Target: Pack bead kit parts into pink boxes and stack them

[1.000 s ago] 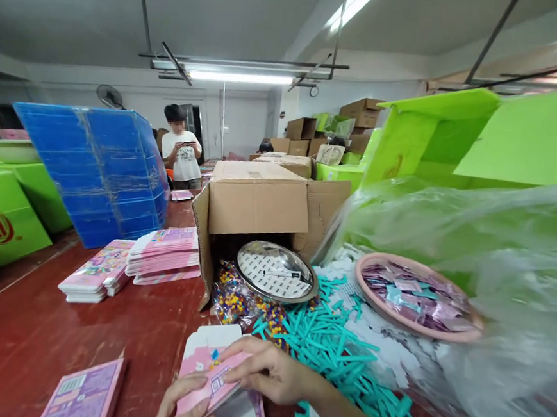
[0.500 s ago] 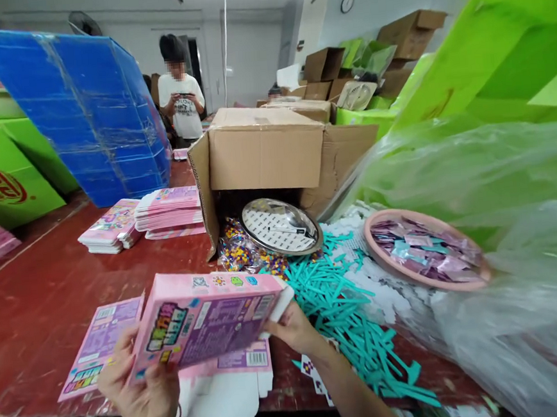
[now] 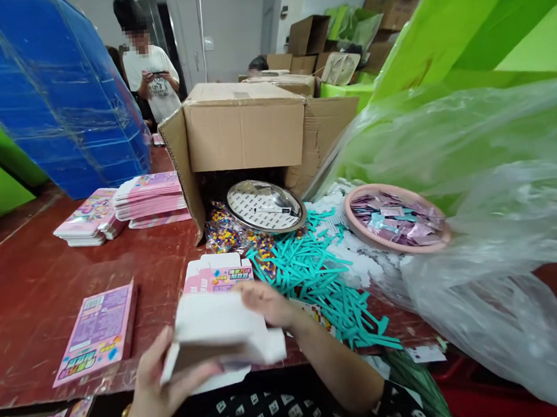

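A small cardboard packaging box (image 3: 214,319) is held low over the table's front edge, its open end and white flaps towards me. My left hand (image 3: 159,378) grips its left side, thumb along the lower edge. My right hand (image 3: 269,307) has its fingers over the top right edge; motion blurs the fingertips. Just behind lies another pink carton (image 3: 233,274) with white flaps out, partly hidden by the held one. To the left, a closed pink and purple box (image 3: 98,332) rests on the red table (image 3: 157,263).
Stacks of flat pink cartons (image 3: 149,196) stand behind. Teal plastic sticks (image 3: 312,264) spread to the right, beside a pink bowl (image 3: 447,241) of sachets. A round metal tray (image 3: 303,222) sits before an open brown carton (image 3: 248,134). A person (image 3: 153,83) stands at the back.
The printed box in my left hand is now on the table at the left. My hands now hold a box with its white open end towards me. The view has shifted right and down.
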`<state>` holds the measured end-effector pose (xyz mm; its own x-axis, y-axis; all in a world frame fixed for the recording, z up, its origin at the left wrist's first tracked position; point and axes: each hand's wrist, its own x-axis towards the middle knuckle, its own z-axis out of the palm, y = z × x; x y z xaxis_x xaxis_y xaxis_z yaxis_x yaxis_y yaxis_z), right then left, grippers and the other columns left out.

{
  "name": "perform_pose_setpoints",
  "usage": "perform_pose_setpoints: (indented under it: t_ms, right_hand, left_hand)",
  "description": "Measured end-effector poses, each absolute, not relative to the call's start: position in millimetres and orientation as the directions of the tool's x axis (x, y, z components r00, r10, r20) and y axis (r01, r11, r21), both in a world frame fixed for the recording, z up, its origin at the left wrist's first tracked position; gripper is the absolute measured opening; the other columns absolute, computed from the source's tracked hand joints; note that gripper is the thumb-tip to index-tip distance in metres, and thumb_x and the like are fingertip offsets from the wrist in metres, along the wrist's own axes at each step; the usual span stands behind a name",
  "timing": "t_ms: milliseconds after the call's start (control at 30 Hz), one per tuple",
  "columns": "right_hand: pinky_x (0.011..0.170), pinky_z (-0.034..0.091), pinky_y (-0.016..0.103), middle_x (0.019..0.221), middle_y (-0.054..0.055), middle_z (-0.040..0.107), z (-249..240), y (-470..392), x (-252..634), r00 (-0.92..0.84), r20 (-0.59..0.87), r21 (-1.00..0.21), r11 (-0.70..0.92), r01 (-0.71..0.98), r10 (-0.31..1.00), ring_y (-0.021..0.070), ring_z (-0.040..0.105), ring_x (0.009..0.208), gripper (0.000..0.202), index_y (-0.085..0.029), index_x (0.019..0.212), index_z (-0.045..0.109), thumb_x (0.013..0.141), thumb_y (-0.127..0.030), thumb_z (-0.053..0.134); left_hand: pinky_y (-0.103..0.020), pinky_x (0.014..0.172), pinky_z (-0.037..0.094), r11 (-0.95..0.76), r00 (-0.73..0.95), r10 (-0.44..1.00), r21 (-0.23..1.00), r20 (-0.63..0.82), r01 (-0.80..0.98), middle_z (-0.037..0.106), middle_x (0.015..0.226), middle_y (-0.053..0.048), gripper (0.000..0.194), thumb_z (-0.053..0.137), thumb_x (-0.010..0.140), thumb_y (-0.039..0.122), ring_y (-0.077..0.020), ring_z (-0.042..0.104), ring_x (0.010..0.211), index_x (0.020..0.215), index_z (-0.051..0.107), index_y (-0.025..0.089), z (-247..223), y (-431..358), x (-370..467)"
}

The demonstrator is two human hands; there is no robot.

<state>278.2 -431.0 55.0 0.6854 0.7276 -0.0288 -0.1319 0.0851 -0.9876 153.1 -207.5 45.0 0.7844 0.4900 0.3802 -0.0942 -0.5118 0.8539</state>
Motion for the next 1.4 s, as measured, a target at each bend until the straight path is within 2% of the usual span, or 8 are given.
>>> perform_pose_setpoints:
  t_ms: [100, 200, 500, 667, 867, 1033, 1200, 1400]
  right_hand:
    - [0.064, 0.051, 0.026, 0.086, 0.005, 0.066, 15.3, -457.6, 311.5, 0.912, 0.129, -0.899, -0.342, 0.273, 0.390, 0.0141, 0.061, 0.069, 0.042, -0.017, 0.110, 0.062, 0.100, -0.050, 0.039]
    - [0.084, 0.052, 0.037, 0.100, 0.011, 0.067, -22.2, -481.3, 340.4, 0.939, 0.230, -0.591, -0.730, 0.343, 0.254, 0.0218, 0.063, 0.090, 0.023, -0.016, 0.107, 0.065, 0.096, -0.026, 0.047]
    - [0.096, 0.042, 0.042, 0.117, 0.016, 0.065, -55.3, -476.8, 389.5, 0.921, 0.121, -0.305, -0.870, 0.389, 0.370, 0.0291, 0.054, 0.112, 0.033, -0.014, 0.113, 0.069, 0.089, -0.005, 0.048]
    - [0.094, 0.042, 0.039, 0.117, 0.013, 0.066, -56.3, -477.9, 387.9, 0.915, 0.149, -0.284, -0.870, 0.403, 0.375, 0.0266, 0.055, 0.110, 0.032, -0.017, 0.118, 0.067, 0.093, -0.011, 0.049]
    - [0.104, 0.037, 0.033, 0.121, 0.004, 0.066, -38.8, -489.9, 369.6, 0.928, 0.229, -0.332, -0.873, 0.358, 0.293, 0.0200, 0.054, 0.119, 0.021, -0.025, 0.110, 0.070, 0.096, -0.026, 0.055]
    - [0.109, 0.036, 0.034, 0.127, 0.016, 0.061, -8.3, -562.0, 412.7, 0.964, 0.253, -0.404, -0.914, 0.029, -0.082, 0.0239, 0.051, 0.124, 0.038, -0.011, 0.126, 0.060, 0.098, -0.020, 0.037]
    - [0.110, 0.034, 0.049, 0.147, 0.034, 0.036, 4.4, -609.3, 479.1, 0.883, 0.121, -0.460, -0.814, -0.356, -0.454, 0.0374, 0.035, 0.139, 0.063, 0.003, 0.144, 0.033, 0.088, -0.021, 0.051]
    - [0.116, 0.030, 0.048, 0.151, 0.023, 0.039, 7.4, -582.4, 443.4, 0.900, 0.210, -0.554, -0.805, -0.211, -0.381, 0.0288, 0.031, 0.144, 0.048, -0.008, 0.141, 0.041, 0.096, -0.024, 0.039]
  left_hand:
    - [-0.043, 0.083, 0.059, -0.504, 0.835, 0.465, 0.863, 0.294, -0.023, 0.064, 0.114, -0.010, 0.076, 0.087, 0.053, 0.053, -0.0281, 0.068, 0.092, 0.114, 0.058, 0.020, 45.8, -200.7, 165.0]
    - [-0.043, 0.079, 0.060, -0.413, 0.892, 0.445, 0.902, 0.078, 0.128, 0.060, 0.114, -0.010, 0.082, 0.086, 0.055, 0.052, -0.0265, 0.068, 0.089, 0.120, 0.049, 0.019, 33.4, -198.8, 182.0]
    - [-0.049, 0.093, 0.054, -0.097, 0.892, 0.361, 0.940, -0.272, 0.327, 0.063, 0.112, -0.013, 0.088, 0.088, 0.054, 0.049, -0.0295, 0.068, 0.100, 0.120, 0.039, 0.017, -4.9, -208.3, 222.2]
    - [-0.047, 0.098, 0.051, -0.005, 0.920, 0.222, 0.943, -0.324, 0.334, 0.066, 0.117, -0.013, 0.087, 0.086, 0.059, 0.048, -0.0279, 0.067, 0.106, 0.128, 0.043, 0.019, -3.3, -204.0, 228.2]
    - [-0.050, 0.091, 0.055, -0.211, 0.888, 0.393, 0.916, -0.240, 0.341, 0.065, 0.115, -0.014, 0.090, 0.087, 0.050, 0.053, -0.0325, 0.067, 0.102, 0.122, 0.047, 0.016, 19.6, -201.0, 222.3]
    - [-0.049, 0.093, 0.055, -0.237, 0.890, 0.396, 0.912, -0.225, 0.336, 0.063, 0.119, -0.016, 0.093, 0.087, 0.048, 0.055, -0.0345, 0.066, 0.107, 0.123, 0.046, 0.016, 33.2, -197.4, 221.4]
    - [-0.048, 0.103, 0.051, -0.246, 0.935, 0.269, 0.923, -0.229, 0.297, 0.060, 0.129, -0.018, 0.099, 0.081, 0.056, 0.057, -0.0318, 0.064, 0.115, 0.134, 0.035, 0.017, 15.0, -211.0, 229.1]
    - [-0.049, 0.104, 0.050, -0.187, 0.901, 0.358, 0.927, -0.244, 0.326, 0.055, 0.137, -0.020, 0.097, 0.081, 0.057, 0.060, -0.0344, 0.061, 0.120, 0.134, 0.039, 0.017, -0.9, -210.9, 229.5]
